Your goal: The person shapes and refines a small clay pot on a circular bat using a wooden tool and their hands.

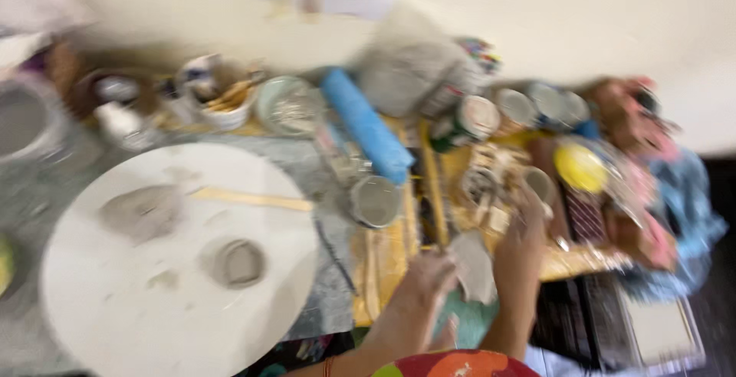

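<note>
Motion blur smears the whole counter (46,193), so small things are hard to tell apart. The round white board (92,300), cut off at the bottom edge, bears two grey clay lumps and a wooden stick (249,198). A blue roll (366,126) lies past it. Open tins (376,201) look empty. The left hand (429,277) and right hand (525,243) together hold a grey clay slab (473,266) near the front edge, each grip closed on it.

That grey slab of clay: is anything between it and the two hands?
Nothing visible. The grey clay slab sits directly between the left hand and right hand, apparently touching both, though blur hides the exact grip.
</note>
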